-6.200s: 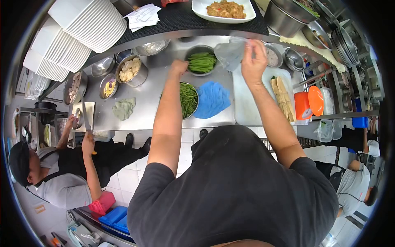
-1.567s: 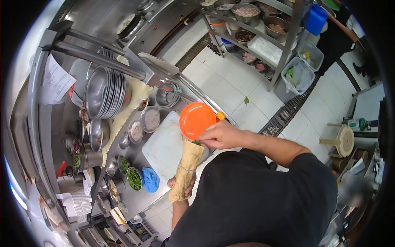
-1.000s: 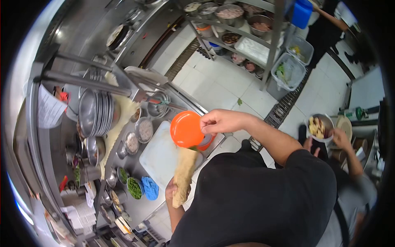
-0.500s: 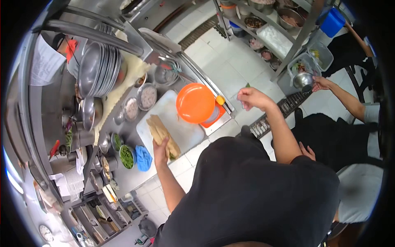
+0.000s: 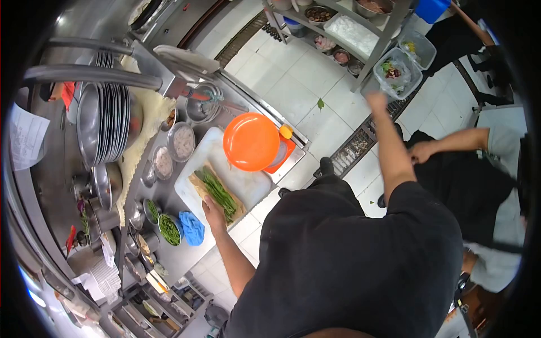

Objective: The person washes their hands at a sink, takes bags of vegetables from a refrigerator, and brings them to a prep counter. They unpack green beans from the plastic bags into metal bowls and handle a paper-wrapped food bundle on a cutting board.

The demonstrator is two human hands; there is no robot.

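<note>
An opened brown paper wrapper [image 5: 239,214] lies on the white cutting board [image 5: 256,183], with long green stalks [image 5: 218,191] showing inside it. My left hand [image 5: 213,214] is at the wrapper's near left edge, its fingers wrapped round that side. Out over the floor, my right hand [image 5: 377,103] is raised in front of the bins and blurred, so its fingers cannot be made out. An orange plastic lid or dish [image 5: 251,142] stands at the board's far right corner, beside an orange scale [image 5: 286,155].
Left of the board are a blue cloth [image 5: 191,228], a bowl of cut green beans [image 5: 169,229] and metal bowls of pale food [image 5: 183,142]. Stacked metal plates [image 5: 112,124] are on the upper shelf. A co-worker's arm [image 5: 456,141] is at the right, near clear bins [image 5: 397,73].
The wrapper, earlier closed, now lies open on the board with the stalks exposed. My right hand has moved up and away toward the bins. The co-worker's metal bowl is no longer seen there.
</note>
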